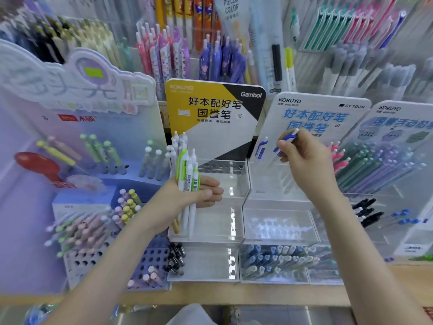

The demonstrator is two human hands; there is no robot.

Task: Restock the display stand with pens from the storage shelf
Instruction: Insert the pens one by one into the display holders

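My left hand [187, 198] grips a bundle of white pens [185, 170], some with green clips, upright in front of the clear acrylic display stand [225, 233] under the yellow-and-black Kokuyo sign. My right hand [304, 158] pinches a white pen with a blue clip [288, 136] over the top tier of the neighbouring clear stand [278, 202] under the white-and-blue sign. One more blue-clipped pen [262, 148] stands in that top tier. Its bottom tier holds several blue and white pens [276, 261].
A purple stand [100, 231] with pastel pens sits at the left. A tiered rack of coloured pens [375, 170] is at the right, with black and blue pens below it. Racks of hanging pens fill the back wall. The wooden shelf edge [210, 297] runs along the front.
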